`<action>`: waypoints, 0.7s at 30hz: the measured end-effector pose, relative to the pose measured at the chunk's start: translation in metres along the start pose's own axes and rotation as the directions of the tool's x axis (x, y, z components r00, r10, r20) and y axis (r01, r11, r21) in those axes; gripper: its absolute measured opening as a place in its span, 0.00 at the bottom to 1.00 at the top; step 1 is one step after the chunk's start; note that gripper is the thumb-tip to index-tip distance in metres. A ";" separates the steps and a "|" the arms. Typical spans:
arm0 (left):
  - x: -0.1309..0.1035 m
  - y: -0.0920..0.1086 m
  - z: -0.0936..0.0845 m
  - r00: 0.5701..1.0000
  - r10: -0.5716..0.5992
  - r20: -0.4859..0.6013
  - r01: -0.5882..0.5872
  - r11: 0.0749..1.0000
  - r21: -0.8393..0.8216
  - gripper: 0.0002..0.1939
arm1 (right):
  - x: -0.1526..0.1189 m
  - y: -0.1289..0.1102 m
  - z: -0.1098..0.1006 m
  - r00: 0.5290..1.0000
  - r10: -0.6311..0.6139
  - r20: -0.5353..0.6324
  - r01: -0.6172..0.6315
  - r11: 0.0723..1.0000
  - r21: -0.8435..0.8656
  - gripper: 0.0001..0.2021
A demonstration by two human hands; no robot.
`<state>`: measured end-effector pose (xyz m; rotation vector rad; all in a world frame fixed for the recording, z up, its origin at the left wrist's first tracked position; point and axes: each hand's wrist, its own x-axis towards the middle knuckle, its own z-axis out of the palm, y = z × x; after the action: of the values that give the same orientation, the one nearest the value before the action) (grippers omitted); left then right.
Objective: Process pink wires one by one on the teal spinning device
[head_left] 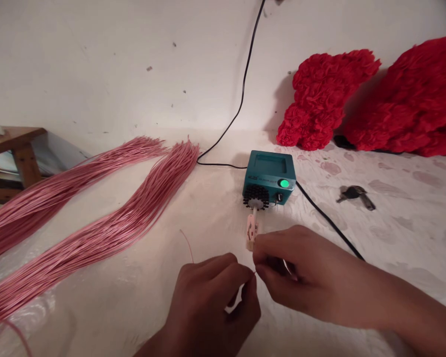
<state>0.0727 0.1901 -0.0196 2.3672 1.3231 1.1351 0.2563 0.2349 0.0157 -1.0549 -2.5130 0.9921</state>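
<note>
Nearest, the left hand (211, 292) and right hand (297, 277) meet, each grip pinched on a thin pink wire (189, 248), mostly hidden between fingertips. Just beyond, a small pale piece (251, 230) juts from the teal machine (269, 179). Pink wire bundles (96, 233) run off-frame left.

A small home craft workspace is shown, set up on a bench (412, 218) covered with a pale patterned plastic sheet and pushed against a scuffed white wall (115, 64). Long bundles of pink wire strands (96, 233) are laid across the surface beside a small teal electric machine (269, 178) with a lit green button, powered by a black cord (245, 79). Red shapes covered in fabric roses (323, 99) are leaned against the wall, and a set of keys (355, 196) is lying nearby.
</note>
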 end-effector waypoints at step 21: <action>0.000 0.000 0.000 1.000 0.001 -0.013 -0.002 0.999 -0.040 0.10 | 0.000 0.009 -0.005 0.998 0.007 -0.062 -0.002 0.997 0.080 0.08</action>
<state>0.0728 0.1899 -0.0195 2.3372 1.2910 1.1676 0.2638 0.2419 0.0131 -1.0521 -2.4019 1.0353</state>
